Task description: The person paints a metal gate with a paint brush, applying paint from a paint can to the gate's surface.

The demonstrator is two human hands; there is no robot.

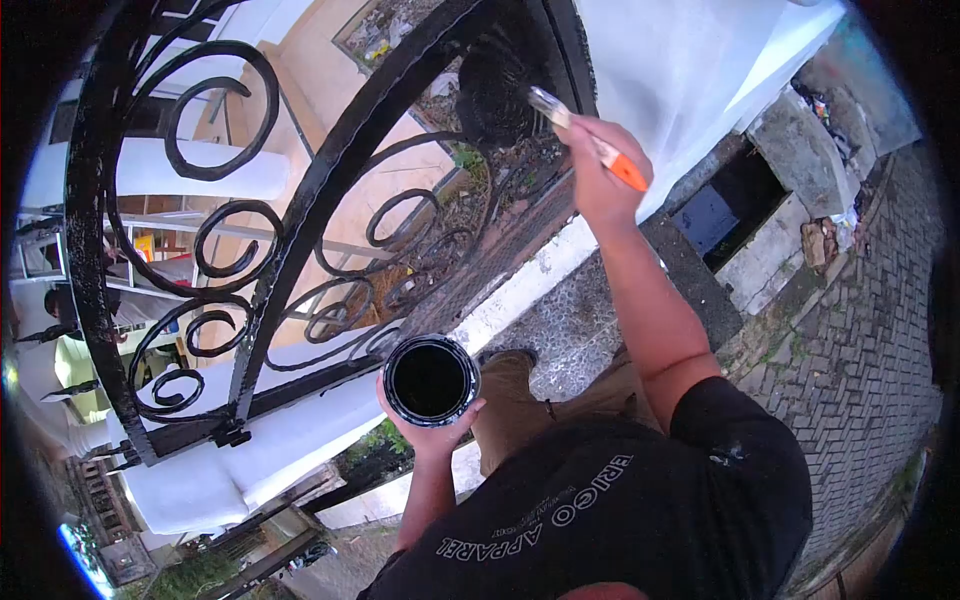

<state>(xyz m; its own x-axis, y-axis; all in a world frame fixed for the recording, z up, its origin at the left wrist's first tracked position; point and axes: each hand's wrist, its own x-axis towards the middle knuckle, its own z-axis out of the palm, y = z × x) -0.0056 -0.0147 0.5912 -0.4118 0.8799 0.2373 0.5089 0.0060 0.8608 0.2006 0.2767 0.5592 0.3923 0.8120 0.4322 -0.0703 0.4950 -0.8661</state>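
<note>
My left hand (436,436) is wrapped round a paint can (392,412) with dark paint inside and smears on its rim. Raised at the upper middle, my right hand (606,168) grips a paintbrush (627,171) with an orange handle end. Its bristle end points up and left, overlapping the dark round panel (497,97) of the gate in this view. The black iron gate (330,165), with scrolls and thick bars, fills the left and top of the view.
A white wall (680,80) stands right of the gate. Beyond it lies an open drain pit (728,205) with concrete slabs, then a brick-paved road (850,330). Through the bars show a tiled terrace (310,100) and, far left, a person (65,305) near a ladder.
</note>
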